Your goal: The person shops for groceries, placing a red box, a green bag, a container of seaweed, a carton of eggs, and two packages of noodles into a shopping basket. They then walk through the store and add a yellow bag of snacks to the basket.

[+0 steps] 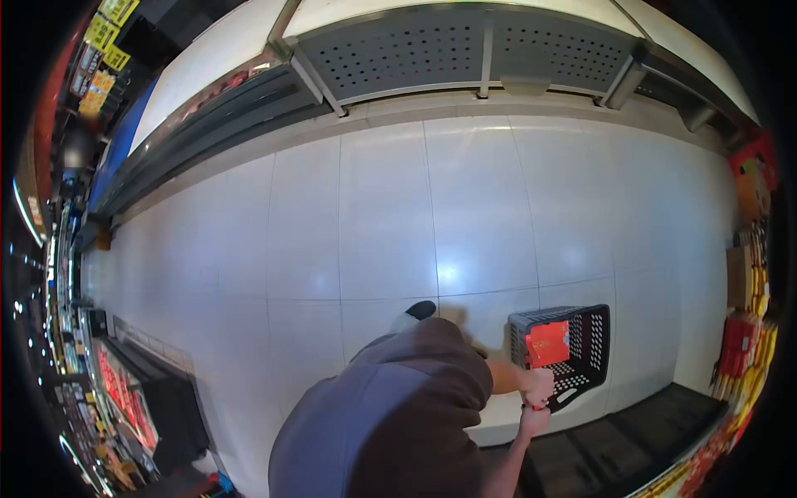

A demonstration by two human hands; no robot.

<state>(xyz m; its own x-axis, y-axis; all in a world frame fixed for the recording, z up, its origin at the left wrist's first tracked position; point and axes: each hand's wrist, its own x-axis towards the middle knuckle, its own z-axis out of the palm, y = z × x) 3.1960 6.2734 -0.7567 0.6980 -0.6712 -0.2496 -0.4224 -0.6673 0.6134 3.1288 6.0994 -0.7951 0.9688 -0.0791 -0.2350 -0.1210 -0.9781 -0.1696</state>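
Observation:
A dark grey shopping basket (596, 332) with perforated sides stands on the floor to my right. Inside it leans a red box (548, 344) with pale gold markings. My left hand (540, 386) reaches across my body to the basket's near edge, its fingers curled around the handle. Just below it, my right hand (535, 420) is closed on the same handle, where a bit of red shows between the two hands. Their fingers partly hide the handle. My grey shirt and the tip of a dark shoe (422, 310) show beside the basket.
Dark low platforms (618, 452) run along the lower right, beside shelves of red and yellow packages (743, 349). A counter with perforated grey panels (398, 54) spans the far side. Pale tiles (382, 216) cover the floor. A black display stand (170, 407) is at left.

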